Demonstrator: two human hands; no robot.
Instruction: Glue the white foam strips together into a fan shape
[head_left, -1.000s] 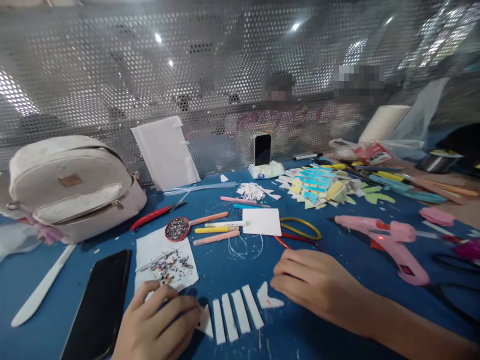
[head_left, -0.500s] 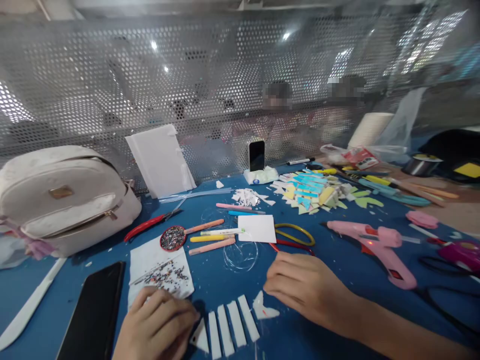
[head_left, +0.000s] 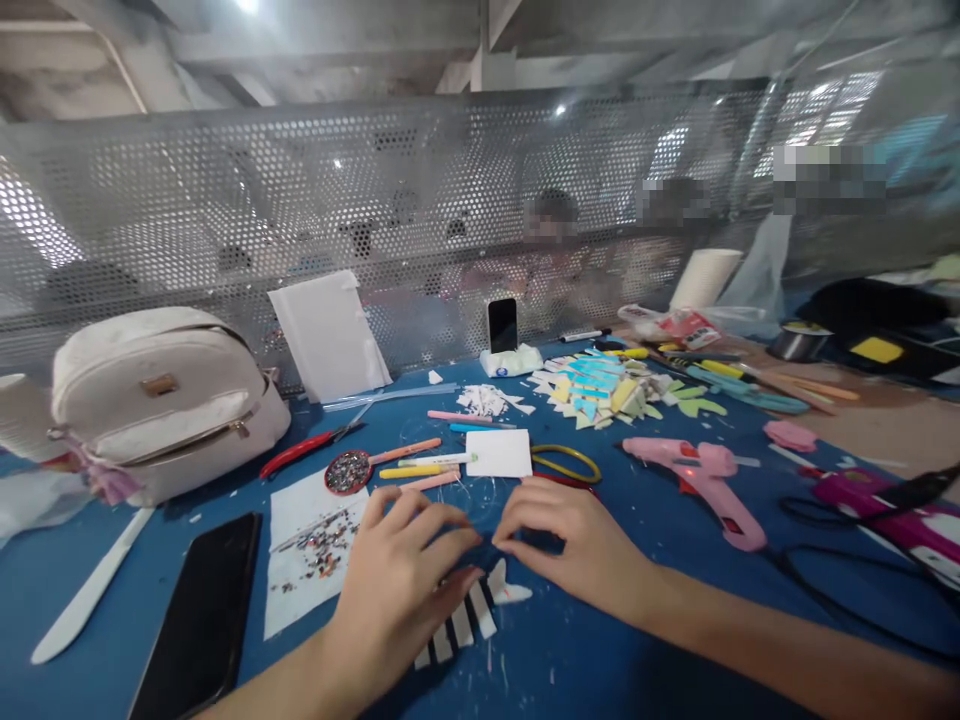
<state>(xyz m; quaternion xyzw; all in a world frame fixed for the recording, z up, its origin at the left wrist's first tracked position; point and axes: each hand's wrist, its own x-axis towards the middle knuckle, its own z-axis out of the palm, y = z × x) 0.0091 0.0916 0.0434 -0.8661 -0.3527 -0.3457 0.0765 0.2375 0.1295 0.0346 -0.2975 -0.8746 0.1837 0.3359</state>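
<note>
My left hand (head_left: 397,590) arches over a row of white foam strips (head_left: 465,625) on the blue table (head_left: 600,660), its fingers apart and pointing right. My right hand (head_left: 577,550) lies just right of it, fingers curled, thumb and forefinger pinched close to the left fingertips. What they pinch is too small to make out. A small white cut-out piece (head_left: 510,592) sits between the hands. A loop of thin clear thread (head_left: 480,497) lies just beyond the fingertips.
Paper with scattered beads (head_left: 307,560), a black phone (head_left: 199,620) and a white knife (head_left: 82,590) lie left. Beyond are a red bead dish (head_left: 347,472), markers (head_left: 420,470), a white card (head_left: 499,452), pink glue gun (head_left: 701,475), white backpack (head_left: 161,400), foam scraps (head_left: 600,392). People sit behind the mesh screen (head_left: 375,200).
My left hand has moved up and right over the strips, from the paper's corner. My right hand shifted left to meet it. The view has tilted upward.
</note>
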